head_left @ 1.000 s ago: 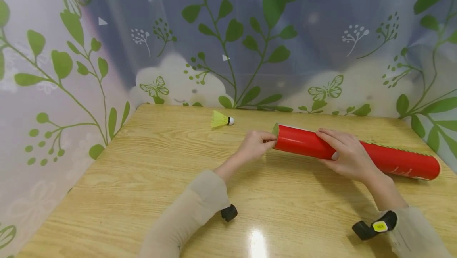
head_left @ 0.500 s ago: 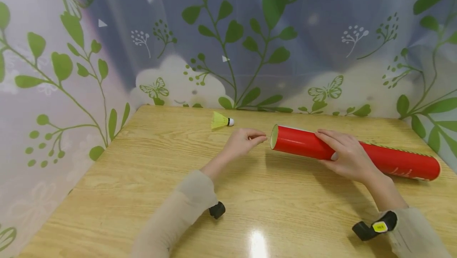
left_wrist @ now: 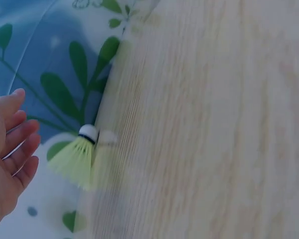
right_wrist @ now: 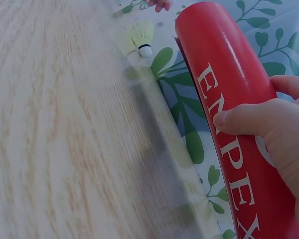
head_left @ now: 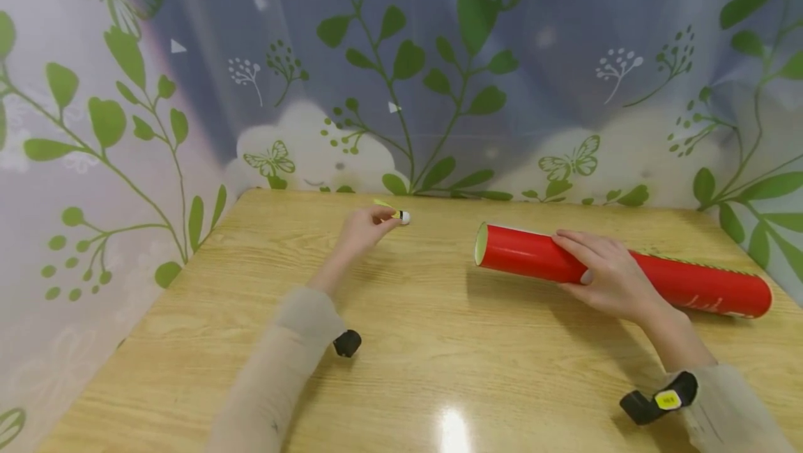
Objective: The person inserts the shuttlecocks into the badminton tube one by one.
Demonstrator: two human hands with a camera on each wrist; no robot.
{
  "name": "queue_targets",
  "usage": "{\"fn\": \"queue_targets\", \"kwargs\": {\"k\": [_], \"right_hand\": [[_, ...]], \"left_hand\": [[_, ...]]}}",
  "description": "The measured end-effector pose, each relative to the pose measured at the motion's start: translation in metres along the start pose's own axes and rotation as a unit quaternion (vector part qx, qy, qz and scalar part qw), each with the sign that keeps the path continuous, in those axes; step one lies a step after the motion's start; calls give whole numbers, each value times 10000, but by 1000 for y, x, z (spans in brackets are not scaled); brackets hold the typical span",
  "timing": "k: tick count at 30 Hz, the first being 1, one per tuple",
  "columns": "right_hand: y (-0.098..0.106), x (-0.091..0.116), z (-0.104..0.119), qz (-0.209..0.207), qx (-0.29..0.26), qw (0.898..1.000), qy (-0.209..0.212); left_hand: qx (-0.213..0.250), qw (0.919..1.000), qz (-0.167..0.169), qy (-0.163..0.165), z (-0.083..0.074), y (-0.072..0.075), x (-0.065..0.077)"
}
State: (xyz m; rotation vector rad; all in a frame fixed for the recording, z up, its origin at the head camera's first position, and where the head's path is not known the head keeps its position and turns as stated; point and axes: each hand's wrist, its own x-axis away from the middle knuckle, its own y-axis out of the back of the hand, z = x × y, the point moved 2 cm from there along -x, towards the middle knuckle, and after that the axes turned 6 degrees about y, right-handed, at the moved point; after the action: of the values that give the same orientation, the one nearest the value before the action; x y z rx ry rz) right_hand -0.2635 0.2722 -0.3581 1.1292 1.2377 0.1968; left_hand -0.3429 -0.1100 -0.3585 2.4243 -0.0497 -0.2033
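A yellow shuttlecock (head_left: 405, 217) with a white cork lies near the table's back edge. My left hand (head_left: 364, 233) reaches over it and partly covers its skirt in the head view. In the left wrist view, a gap separates the loosely bent fingers of that hand (left_wrist: 10, 154) from the shuttlecock (left_wrist: 77, 159). A long red shuttlecock tube (head_left: 521, 252) lies at the right, its near-left end uncapped and slightly raised. My right hand (head_left: 605, 272) grips it around the middle, thumb (right_wrist: 239, 121) across the white lettering. The tube's inside is mostly hidden.
The wooden table (head_left: 401, 341) runs back to a curtain (head_left: 502, 104) printed with leaves and butterflies. A black wrist camera (head_left: 347, 343) sits by the left sleeve and another (head_left: 646, 404) by the right.
My left hand has left the tube's uncapped end and moved left and back to the shuttlecock. The right hand and tube have stayed in place.
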Motion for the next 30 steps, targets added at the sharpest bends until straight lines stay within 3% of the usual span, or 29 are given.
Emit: {"fn": "queue_targets", "kwargs": {"k": [4,9,18,25,30], "right_hand": [[1,0,0,-8,-8,10000,-10],[3,0,0,-16,1,10000,26],[-1,3,1,12,104,9999,103],[-3,5,1,65,195,9997,114],[-1,4,0,83,208,9996,155]], "left_hand": [[-170,9995,-187,213,9,11,-6],[-321,9978,-41,571,18,14,-11],[-223,9945,226,996,28,1,-16],[-346,9909,80,1301,27,-8,-22],[-543,9908,-238,1217,22,-9,-25]]}}
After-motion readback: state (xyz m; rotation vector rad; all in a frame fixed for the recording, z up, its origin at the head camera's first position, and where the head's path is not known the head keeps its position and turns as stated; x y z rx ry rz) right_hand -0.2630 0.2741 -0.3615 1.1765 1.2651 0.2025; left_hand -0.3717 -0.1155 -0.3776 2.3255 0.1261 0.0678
